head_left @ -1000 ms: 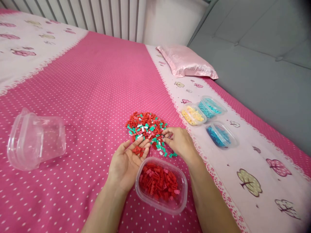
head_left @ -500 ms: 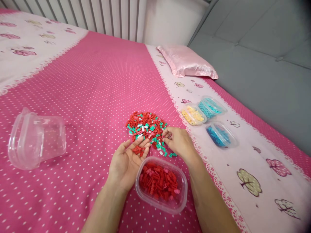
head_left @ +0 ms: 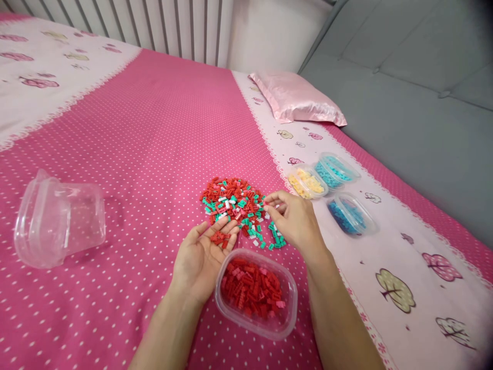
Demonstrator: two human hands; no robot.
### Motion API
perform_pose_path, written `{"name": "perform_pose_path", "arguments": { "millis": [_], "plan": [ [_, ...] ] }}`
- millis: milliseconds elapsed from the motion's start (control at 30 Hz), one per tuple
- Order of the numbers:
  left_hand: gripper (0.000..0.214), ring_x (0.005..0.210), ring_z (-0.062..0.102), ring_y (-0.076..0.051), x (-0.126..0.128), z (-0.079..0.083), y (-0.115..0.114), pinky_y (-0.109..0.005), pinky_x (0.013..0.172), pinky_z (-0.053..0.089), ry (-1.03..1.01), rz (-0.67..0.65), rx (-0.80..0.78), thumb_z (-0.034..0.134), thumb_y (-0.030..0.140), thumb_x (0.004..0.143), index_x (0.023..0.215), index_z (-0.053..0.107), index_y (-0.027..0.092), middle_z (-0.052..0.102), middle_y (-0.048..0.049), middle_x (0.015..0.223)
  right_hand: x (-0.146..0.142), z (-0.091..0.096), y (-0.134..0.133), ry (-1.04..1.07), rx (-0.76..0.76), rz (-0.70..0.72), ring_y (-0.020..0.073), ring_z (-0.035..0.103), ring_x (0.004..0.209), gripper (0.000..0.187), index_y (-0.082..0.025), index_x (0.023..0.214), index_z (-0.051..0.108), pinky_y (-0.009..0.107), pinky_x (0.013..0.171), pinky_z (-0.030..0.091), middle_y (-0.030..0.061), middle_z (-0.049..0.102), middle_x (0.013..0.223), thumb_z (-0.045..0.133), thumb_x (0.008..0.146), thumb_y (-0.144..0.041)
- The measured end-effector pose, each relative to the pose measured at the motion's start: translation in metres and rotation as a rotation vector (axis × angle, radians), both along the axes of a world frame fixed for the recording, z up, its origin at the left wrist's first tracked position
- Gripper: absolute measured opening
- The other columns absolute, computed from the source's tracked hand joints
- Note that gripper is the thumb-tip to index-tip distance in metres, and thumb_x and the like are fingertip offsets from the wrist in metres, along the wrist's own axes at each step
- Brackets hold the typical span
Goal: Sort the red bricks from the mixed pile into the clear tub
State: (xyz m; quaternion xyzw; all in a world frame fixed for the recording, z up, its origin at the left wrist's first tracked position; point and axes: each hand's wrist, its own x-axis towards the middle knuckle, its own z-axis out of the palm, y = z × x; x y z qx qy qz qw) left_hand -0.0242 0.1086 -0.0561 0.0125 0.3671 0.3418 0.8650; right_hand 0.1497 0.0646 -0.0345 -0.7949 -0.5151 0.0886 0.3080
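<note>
On the bed (head_left: 154,128), the brick pile (head_left: 227,195) lies just beyond the left hand (head_left: 198,259), whose upturned, unclenched fingers carry loose red bricks (head_left: 219,238) and block its near edge. The right hand (head_left: 296,221) pinches one small reddish brick (head_left: 265,204). A red-filled tub (head_left: 285,319) sits between the forearms. Toward the bed's right edge stand yellow (head_left: 318,195), turquoise (head_left: 351,177) and blue (head_left: 370,226) tubs; a pillow (head_left: 296,97) occupies the far right corner.
</note>
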Motion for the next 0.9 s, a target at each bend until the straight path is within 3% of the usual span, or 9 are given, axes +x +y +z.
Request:
{"name": "perform_pose_path", "arguments": {
  "millis": [300,533,700,900],
  "plan": [
    [0.030,0.072,0.066,-0.017,0.001,0.000,0.000,-0.028,0.066,0.057,-0.009,-0.011,0.013,0.039,0.016,0.083,0.103,0.058,0.006,0.067,-0.0147,0.086,-0.032,0.012,-0.003,0.041,0.117,0.304,0.0128,0.064,0.073,0.012,-0.022,0.088,0.068,0.025,0.069,0.048,-0.0007,0.071,0.085,0.060,0.080,-0.018],
    [0.028,0.066,0.064,-0.014,0.000,0.002,0.000,-0.026,0.064,0.056,-0.036,-0.007,-0.014,0.038,0.015,0.083,0.100,0.059,0.008,0.065,-0.0098,0.076,-0.046,0.014,-0.004,0.035,0.114,0.396,0.0126,0.064,0.080,0.015,-0.023,0.089,0.068,0.024,0.073,0.048,-0.0017,0.070,0.088,0.058,0.082,-0.014],
    [0.030,0.071,0.066,-0.015,0.001,0.005,0.001,-0.025,0.065,0.057,-0.028,0.005,-0.030,0.039,0.016,0.084,0.104,0.058,0.007,0.066,-0.0122,0.084,-0.041,0.013,-0.004,0.050,0.116,0.338,0.0137,0.065,0.082,0.022,-0.024,0.097,0.067,0.026,0.075,0.049,-0.0007,0.071,0.094,0.056,0.082,-0.014],
    [0.031,0.078,0.067,-0.019,-0.001,0.002,0.000,-0.028,0.067,0.057,-0.011,0.001,-0.022,0.040,0.018,0.084,0.108,0.056,0.005,0.065,-0.0185,0.096,-0.009,0.011,-0.007,0.019,0.052,0.059,0.0147,0.065,0.072,0.021,-0.024,0.095,0.069,0.028,0.070,0.050,0.0001,0.072,0.083,0.057,0.079,-0.016]
  ]
}}
